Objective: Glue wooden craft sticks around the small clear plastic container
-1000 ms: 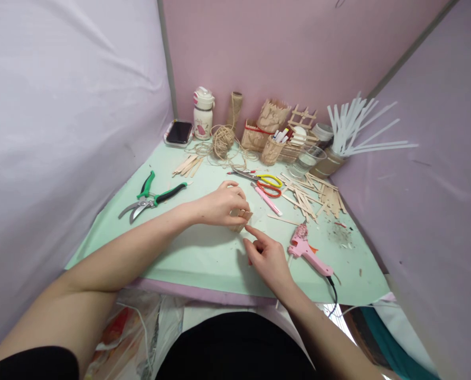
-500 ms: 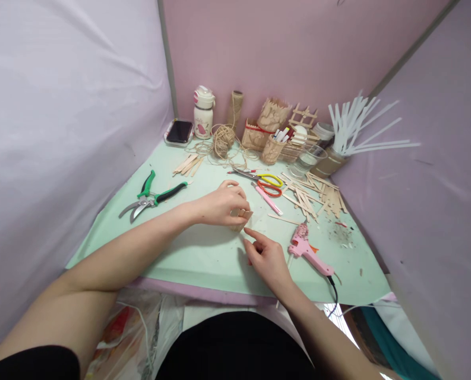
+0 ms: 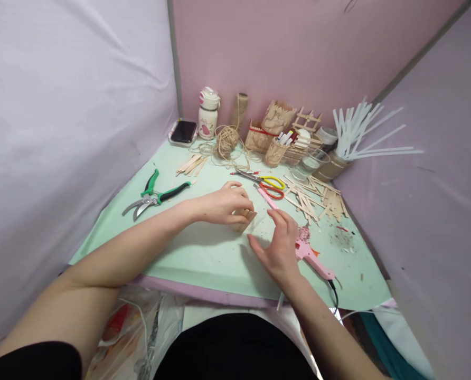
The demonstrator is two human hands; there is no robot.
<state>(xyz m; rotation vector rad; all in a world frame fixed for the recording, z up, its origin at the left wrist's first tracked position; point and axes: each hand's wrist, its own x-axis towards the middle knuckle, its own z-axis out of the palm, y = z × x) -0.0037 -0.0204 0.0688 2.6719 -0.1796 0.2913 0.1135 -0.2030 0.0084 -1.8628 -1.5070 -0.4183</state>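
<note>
My left hand [image 3: 224,203] rests on the mint-green mat [image 3: 188,253] and grips a small piece built from wooden craft sticks [image 3: 244,220]. My right hand [image 3: 278,245] hovers just right of that piece, fingers spread and reaching up toward a loose craft stick near the pink utility knife [image 3: 267,198]. It holds nothing. The pink glue gun [image 3: 313,258] lies directly to the right of my right hand, partly hidden by it.
Green-handled pruning shears [image 3: 156,193] lie at the left. Scissors [image 3: 265,182], a pile of craft sticks [image 3: 318,196], a twine ball [image 3: 225,140], a bottle [image 3: 208,113], a phone [image 3: 182,132], woven containers [image 3: 277,145] and a jar of white sticks [image 3: 332,166] line the back.
My right hand has moved up and to the right, away from the stick piece toward the glue gun and knife, and its fingers have spread. My left hand has stayed put.
</note>
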